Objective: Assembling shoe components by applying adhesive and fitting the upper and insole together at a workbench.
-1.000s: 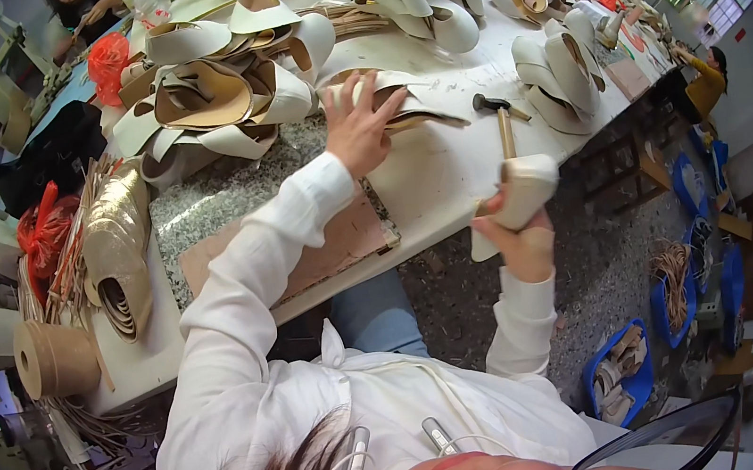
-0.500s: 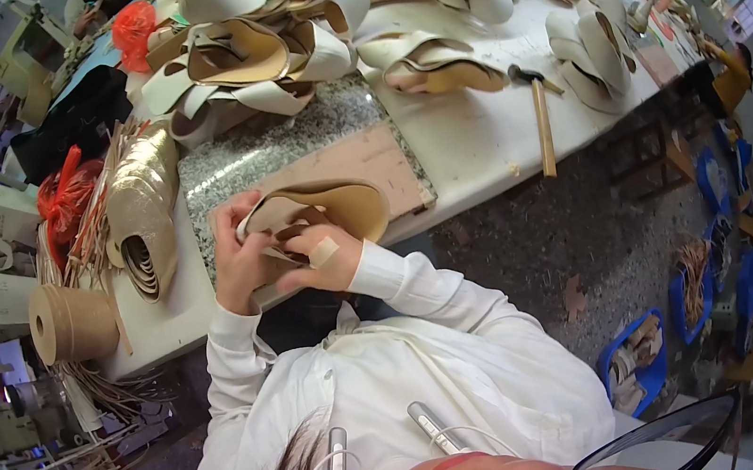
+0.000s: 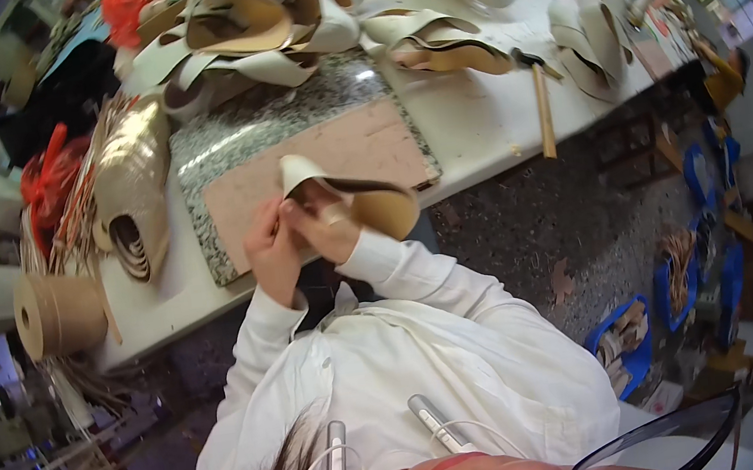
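A shoe upper [image 3: 395,206], white outside with a tan lining, is held above the near edge of a pinkish board [image 3: 237,189]. My right hand [image 3: 330,230], with a plaster on its back, is closed on the upper's near side. The upper's white strap end [image 3: 294,166] rises past the fingers. Directly beside the right thumb, my left hand [image 3: 271,253] is closed with its fingertips pinched together. What lies between those fingertips is hidden.
A speckled stone slab [image 3: 311,99] lies beneath the board. White shoe uppers [image 3: 239,25] are piled behind it. A hammer [image 3: 543,108] rests at the table's right edge. At left are a rolled stack of tan pieces [image 3: 134,196] and a tape roll [image 3: 61,313]. Blue baskets [image 3: 622,350] stand on the floor.
The upper has turned and shifted right and nearer to me, uncovering more of the board. My left hand has moved right, its spread fingers now drawn together against my right hand.
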A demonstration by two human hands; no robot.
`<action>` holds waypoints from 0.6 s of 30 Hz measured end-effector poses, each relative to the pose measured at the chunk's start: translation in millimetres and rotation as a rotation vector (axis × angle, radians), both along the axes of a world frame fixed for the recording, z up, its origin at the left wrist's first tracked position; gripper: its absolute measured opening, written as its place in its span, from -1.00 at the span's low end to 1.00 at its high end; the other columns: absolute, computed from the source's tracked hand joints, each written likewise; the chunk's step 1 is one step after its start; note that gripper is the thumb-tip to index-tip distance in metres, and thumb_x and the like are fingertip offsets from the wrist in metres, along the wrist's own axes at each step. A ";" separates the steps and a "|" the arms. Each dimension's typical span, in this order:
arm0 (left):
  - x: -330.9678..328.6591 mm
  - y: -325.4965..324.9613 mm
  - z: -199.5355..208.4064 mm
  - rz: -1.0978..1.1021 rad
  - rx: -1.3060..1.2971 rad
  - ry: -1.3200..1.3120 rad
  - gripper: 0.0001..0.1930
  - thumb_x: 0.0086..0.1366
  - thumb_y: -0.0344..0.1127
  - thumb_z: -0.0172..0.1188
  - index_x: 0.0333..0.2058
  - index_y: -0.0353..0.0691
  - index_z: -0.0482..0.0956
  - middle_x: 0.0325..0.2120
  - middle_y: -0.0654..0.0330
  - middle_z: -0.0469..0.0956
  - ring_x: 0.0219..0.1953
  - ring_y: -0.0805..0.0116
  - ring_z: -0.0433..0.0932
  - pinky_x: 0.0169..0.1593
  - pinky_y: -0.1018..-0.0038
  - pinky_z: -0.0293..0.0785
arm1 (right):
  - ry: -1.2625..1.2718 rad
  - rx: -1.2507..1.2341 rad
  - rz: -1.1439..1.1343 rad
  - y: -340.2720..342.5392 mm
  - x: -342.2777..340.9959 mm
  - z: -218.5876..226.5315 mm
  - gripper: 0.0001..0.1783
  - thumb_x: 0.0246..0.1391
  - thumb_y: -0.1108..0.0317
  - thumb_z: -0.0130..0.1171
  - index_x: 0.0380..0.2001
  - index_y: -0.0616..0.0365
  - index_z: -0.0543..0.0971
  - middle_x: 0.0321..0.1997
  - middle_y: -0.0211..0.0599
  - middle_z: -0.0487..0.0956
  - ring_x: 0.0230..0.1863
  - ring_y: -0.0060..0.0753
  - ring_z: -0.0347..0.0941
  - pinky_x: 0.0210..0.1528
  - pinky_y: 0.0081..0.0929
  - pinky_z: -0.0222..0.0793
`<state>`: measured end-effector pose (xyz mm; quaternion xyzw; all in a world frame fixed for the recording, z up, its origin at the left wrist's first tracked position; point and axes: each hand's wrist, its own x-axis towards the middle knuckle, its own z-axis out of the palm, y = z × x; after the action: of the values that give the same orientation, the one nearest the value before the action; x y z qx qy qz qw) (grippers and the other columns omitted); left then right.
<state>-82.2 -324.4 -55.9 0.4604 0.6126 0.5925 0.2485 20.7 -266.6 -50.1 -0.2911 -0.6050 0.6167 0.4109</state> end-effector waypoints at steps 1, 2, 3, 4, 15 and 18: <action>7.2 5.4 -1.2 0.020 -0.004 -0.303 -0.78 0.34 -0.36 0.07 -0.16 -0.39 0.56 -0.32 0.21 0.56 -0.26 0.52 0.46 -0.16 0.61 0.37 | -0.064 0.002 0.003 4.7 1.7 5.5 -0.60 0.13 0.15 0.15 -0.16 0.28 0.45 -0.34 -0.15 0.53 -0.32 -0.34 0.47 -0.26 -0.43 0.37; 11.7 12.0 1.9 0.128 -0.007 -0.255 -0.78 0.36 -0.32 0.06 -0.21 -0.38 0.56 -0.39 0.26 0.55 -0.31 0.53 0.46 -0.22 0.60 0.38 | -0.128 0.006 0.007 10.1 2.1 11.9 -0.60 0.10 0.15 0.18 -0.17 0.27 0.46 -0.37 -0.18 0.53 -0.35 -0.37 0.47 -0.29 -0.45 0.38; 13.0 20.7 5.9 0.140 0.028 -0.269 -0.77 0.36 -0.29 0.05 -0.24 -0.37 0.55 -0.43 0.28 0.54 -0.34 0.53 0.46 -0.24 0.59 0.38 | -0.106 -0.047 0.003 14.8 1.3 14.4 -0.66 0.07 0.21 0.20 -0.18 0.22 0.50 -0.28 -0.12 0.55 -0.27 -0.30 0.50 -0.25 -0.41 0.40; 10.6 30.5 11.7 0.145 0.065 -0.284 -0.75 0.37 -0.26 0.04 -0.27 -0.36 0.55 -0.47 0.29 0.54 -0.38 0.53 0.46 -0.27 0.59 0.39 | -0.214 0.210 0.025 22.6 6.0 4.3 -0.72 0.06 0.25 0.20 -0.21 0.20 0.53 -0.22 -0.09 0.55 -0.22 -0.20 0.49 -0.20 -0.39 0.41; -18.9 37.9 62.7 -0.162 0.197 -0.642 -0.76 0.25 -0.43 0.18 -0.11 -0.31 0.46 -0.25 0.25 0.57 -0.24 0.48 0.56 -0.13 0.56 0.49 | 0.619 -0.562 0.434 54.3 31.0 53.4 -0.60 0.27 0.27 0.00 0.03 0.36 0.43 0.00 -0.17 0.52 -0.02 -0.35 0.49 0.05 -0.41 0.42; -30.4 41.2 53.0 -0.189 0.035 -0.375 -0.69 0.20 -0.41 0.26 -0.08 -0.30 0.47 -0.29 0.27 0.56 -0.28 0.54 0.54 -0.20 0.60 0.48 | 0.687 -0.596 0.371 57.2 33.1 47.1 -0.60 0.25 0.28 0.01 0.03 0.37 0.42 -0.01 -0.14 0.52 -0.01 -0.31 0.49 0.06 -0.39 0.43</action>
<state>-112.6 -283.2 -2.9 0.4019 0.4993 0.6524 0.4043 53.8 -209.5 -3.1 -0.0632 -0.2734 0.8862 0.3686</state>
